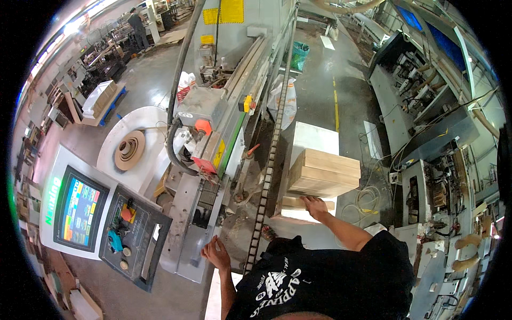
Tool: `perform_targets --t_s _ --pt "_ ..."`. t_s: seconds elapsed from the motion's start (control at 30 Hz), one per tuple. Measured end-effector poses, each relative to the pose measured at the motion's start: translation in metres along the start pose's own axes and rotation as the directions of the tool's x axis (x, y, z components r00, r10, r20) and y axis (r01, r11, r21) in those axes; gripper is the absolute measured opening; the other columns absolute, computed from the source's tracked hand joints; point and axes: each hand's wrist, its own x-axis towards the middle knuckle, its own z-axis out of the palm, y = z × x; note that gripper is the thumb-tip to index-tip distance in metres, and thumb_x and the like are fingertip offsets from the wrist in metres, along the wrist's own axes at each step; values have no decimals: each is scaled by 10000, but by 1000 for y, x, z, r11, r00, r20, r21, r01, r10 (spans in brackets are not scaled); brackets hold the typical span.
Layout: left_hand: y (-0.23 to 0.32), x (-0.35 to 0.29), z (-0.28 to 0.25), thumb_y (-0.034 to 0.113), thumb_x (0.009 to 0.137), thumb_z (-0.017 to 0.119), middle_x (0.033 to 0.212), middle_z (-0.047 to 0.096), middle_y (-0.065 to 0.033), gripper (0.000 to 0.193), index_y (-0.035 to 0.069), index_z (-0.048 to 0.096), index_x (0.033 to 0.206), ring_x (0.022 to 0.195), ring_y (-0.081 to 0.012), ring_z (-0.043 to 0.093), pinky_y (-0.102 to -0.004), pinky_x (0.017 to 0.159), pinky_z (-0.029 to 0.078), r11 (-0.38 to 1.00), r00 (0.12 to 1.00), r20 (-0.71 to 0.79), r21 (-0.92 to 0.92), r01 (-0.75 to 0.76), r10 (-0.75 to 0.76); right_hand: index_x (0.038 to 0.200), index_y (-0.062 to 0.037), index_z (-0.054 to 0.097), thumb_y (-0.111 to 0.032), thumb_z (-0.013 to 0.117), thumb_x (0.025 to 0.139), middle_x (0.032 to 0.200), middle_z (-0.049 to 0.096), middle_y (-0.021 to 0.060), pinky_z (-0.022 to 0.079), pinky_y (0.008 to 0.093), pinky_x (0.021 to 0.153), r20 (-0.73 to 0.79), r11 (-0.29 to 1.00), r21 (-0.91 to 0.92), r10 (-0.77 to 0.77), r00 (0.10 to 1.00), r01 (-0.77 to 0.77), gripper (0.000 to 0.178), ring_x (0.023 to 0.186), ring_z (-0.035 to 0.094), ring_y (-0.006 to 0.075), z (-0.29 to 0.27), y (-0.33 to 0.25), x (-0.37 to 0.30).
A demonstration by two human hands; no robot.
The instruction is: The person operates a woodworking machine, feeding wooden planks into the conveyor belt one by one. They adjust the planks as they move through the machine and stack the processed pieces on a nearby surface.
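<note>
My right hand [316,208] is on a narrow light-brown wooden board [292,204], its fingers bent over the board's edge. The board lies just in front of a stack of wooden panels [325,172], which rests on a white-topped support [314,140]. The underside of my right fingers is hidden. Held near the edge of the machine's grey metal bed [186,256], my left hand [216,253] has loosely bent fingers, a little apart, with nothing visible in them.
At the left stand a control panel [80,210] with a lit screen and a round table with a coiled edging roll [129,151]. A linked chain track [269,165] runs between machine and stack. Hoses [365,200] lie on the floor at right. A person [137,29] stands far left.
</note>
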Motion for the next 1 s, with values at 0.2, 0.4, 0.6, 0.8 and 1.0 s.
perform_targets --t_s 0.2,0.4,0.6,0.8,1.0 --pt "73 50 -19 144 936 767 1254 744 -79 405 129 692 1333 1172 -311 656 -518 1140 401 960 973 159 -249 -126 169 1464 -175 597 -156 690 931 1403 672 121 497 505 1101 -209 968 -166 -223 952 191 541 1315 615 362 -37 -38 -2" --pt "154 75 -13 243 931 785 1444 602 -172 640 87 554 1507 1365 -365 546 -557 1212 351 835 759 349 -213 -507 550 1406 -73 631 -205 651 954 1312 704 140 481 493 1105 -224 841 -60 -536 814 538 472 1231 642 354 -76 -170 9" --pt "70 66 11 277 1000 707 1347 624 -159 510 73 571 1447 1278 -405 558 -569 1114 404 962 897 346 -78 -263 273 1366 -90 667 -205 744 886 1451 632 181 423 534 1190 -307 724 -47 -666 680 688 500 1397 543 397 -36 -225 56" --pt "-49 28 -15 299 970 760 1360 625 -139 525 98 603 1429 1251 -361 562 -526 1096 395 982 987 153 190 10 -40 1463 -72 574 -239 794 925 1577 502 168 390 538 1226 -188 743 362 -533 825 563 604 1461 470 433 -27 -260 67" --pt "-49 65 -12 333 920 821 1369 590 -122 536 134 624 1376 1295 -354 520 -537 1147 321 967 989 4 214 141 -145 1456 -70 560 -267 840 951 1487 548 121 454 491 1166 141 199 979 -462 875 -53 610 1364 573 323 68 -327 124"
